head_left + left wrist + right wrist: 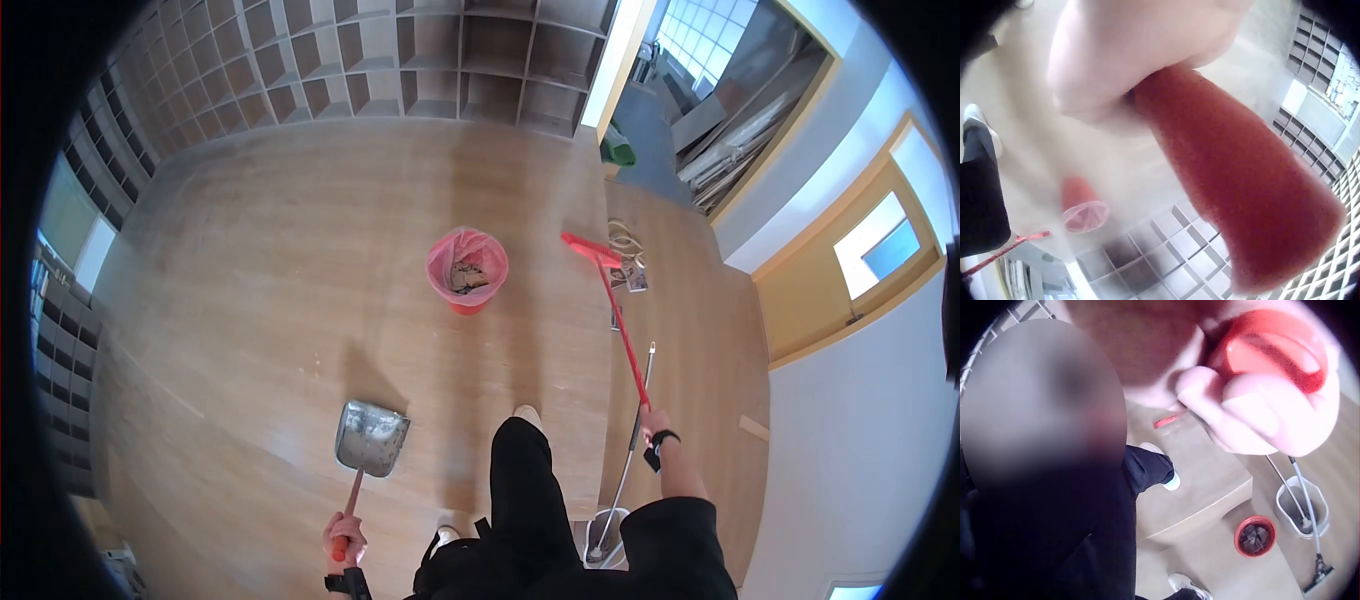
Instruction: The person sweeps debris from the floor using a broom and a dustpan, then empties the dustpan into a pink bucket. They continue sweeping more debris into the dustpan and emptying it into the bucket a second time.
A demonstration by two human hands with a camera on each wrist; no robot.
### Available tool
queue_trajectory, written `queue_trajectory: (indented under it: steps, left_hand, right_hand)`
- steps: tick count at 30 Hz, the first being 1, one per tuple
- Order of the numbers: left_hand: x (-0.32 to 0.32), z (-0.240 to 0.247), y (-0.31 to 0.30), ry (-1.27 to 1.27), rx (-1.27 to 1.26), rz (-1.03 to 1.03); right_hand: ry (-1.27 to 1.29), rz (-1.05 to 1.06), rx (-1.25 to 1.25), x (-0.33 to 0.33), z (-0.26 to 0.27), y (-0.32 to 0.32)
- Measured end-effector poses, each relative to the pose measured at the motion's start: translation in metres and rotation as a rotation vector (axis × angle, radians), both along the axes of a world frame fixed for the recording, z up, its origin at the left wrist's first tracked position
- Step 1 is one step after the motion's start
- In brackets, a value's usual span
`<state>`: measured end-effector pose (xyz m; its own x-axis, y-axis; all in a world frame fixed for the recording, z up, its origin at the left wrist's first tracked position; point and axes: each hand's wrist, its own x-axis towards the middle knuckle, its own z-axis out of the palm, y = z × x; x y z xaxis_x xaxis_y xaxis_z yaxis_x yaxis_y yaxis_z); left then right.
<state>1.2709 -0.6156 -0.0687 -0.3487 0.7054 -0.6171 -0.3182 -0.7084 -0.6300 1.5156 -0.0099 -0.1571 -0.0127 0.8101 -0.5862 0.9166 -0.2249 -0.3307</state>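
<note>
My left hand (345,535) grips the red handle of a metal dustpan (372,438), whose grey pan is at the lower left in the head view. The handle's end (1241,181) fills much of the left wrist view. In my right hand (655,422) is a long red broom (625,335), its head (592,249) far forward by the floor's step. The right wrist view shows the curled fingers (1254,403) around the red handle end (1279,353). Ahead, between the two tools, stands a red bin (467,308) with a pink liner and scraps inside.
Cubby shelves (430,70) line the far wall. The raised wooden floor drops at a step (1210,509) on the right. On the lower floor stand a white bucket (1327,529) with poles and a red-rimmed pot (1255,555). A cable coil (626,238) lies near the broom head.
</note>
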Motion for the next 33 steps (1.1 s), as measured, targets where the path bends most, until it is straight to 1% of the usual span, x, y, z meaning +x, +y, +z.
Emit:
queue_trajectory:
  steps: [2,3,4,6,7,9,10,11,12,13,15,16,17,18,19,20,21,23,24,26,27,29,30,32,33]
  left_hand:
    - [-0.010,-0.004,-0.016,-0.013,-0.072,-0.013]
    - [-0.014,-0.006,-0.025,-0.003,-0.058,-0.020]
    - [-0.019,-0.007,-0.032,0.020,-0.096,-0.067]
    - [-0.024,-0.009,-0.042,0.047,-0.126,-0.121]
    - [-0.027,-0.007,-0.046,0.088,-0.145,-0.165]
    - [-0.027,-0.007,-0.053,0.128,-0.161,-0.218]
    - [-0.028,-0.006,-0.056,0.158,-0.204,-0.264]
    - [-0.030,-0.008,-0.061,0.193,-0.246,-0.310]
    - [-0.040,-0.021,-0.079,0.210,-0.261,-0.376]
    - [-0.042,-0.023,-0.083,0.217,-0.260,-0.387]
    - [-0.037,-0.026,-0.093,0.269,-0.305,-0.479]
    - [-0.034,-0.022,-0.095,0.266,-0.301,-0.484]
    - [-0.033,-0.017,-0.096,0.288,-0.315,-0.528]
    - [-0.032,-0.014,-0.098,0.312,-0.331,-0.575]
    - [-0.039,-0.011,-0.105,0.311,-0.326,-0.584]
    - [-0.038,-0.014,-0.108,0.305,-0.331,-0.592]
    - [-0.038,-0.016,-0.111,0.298,-0.336,-0.603]
    - [-0.037,-0.030,-0.122,0.323,-0.323,-0.608]
    - [-0.037,-0.035,-0.125,0.348,-0.311,-0.602]
    - [-0.039,-0.038,-0.129,0.388,-0.352,-0.626]
    - [-0.036,-0.038,-0.128,0.424,-0.398,-0.639]
    - [-0.028,-0.027,-0.121,0.452,-0.433,-0.656]
    - [-0.024,-0.024,-0.118,0.480,-0.472,-0.661]
    - [-0.028,-0.037,-0.124,0.470,-0.451,-0.667]
    - [-0.031,-0.037,-0.124,0.460,-0.435,-0.663]
  right_hand:
    - [-0.009,0.119,0.094,0.050,-0.044,-0.018]
    - [-0.008,0.089,0.084,0.064,-0.041,-0.039]
    - [-0.006,0.056,0.071,0.075,-0.033,-0.060]
    - [0.018,-0.012,-0.006,0.081,0.015,-0.112]
    - [0.018,-0.021,-0.001,0.092,0.015,-0.127]
    - [-0.009,0.011,-0.020,0.121,0.010,-0.158]
    - [-0.008,0.000,-0.018,0.131,0.016,-0.175]
    - [-0.036,0.063,0.013,0.140,0.026,-0.194]
    - [-0.067,0.125,0.042,0.143,0.040,-0.218]
    - [-0.063,0.113,0.043,0.149,0.048,-0.238]
    - [-0.058,0.059,0.052,0.163,0.061,-0.275]
    - [-0.096,-0.107,-0.120,0.170,0.062,-0.289]
    - [-0.098,-0.111,-0.117,0.194,0.037,-0.299]
    - [-0.138,-0.002,-0.004,0.221,-0.001,-0.308]
    - [-0.181,0.105,0.107,0.221,-0.002,-0.321]
    - [-0.201,0.238,0.185,0.236,-0.006,-0.332]
    - [-0.201,0.227,0.187,0.246,-0.009,-0.342]
    - [-0.141,-0.016,-0.066,0.252,0.003,-0.365]
    - [-0.121,-0.041,-0.102,0.252,0.018,-0.377]
    - [-0.103,-0.050,-0.103,0.235,0.071,-0.403]
    - [-0.087,-0.047,-0.108,0.235,0.085,-0.410]
    - [-0.110,-0.041,-0.087,0.274,0.045,-0.421]
    - [-0.126,-0.013,-0.063,0.281,0.052,-0.431]
    - [-0.140,0.021,-0.033,0.279,0.088,-0.450]
    - [-0.142,0.015,-0.033,0.283,0.096,-0.460]
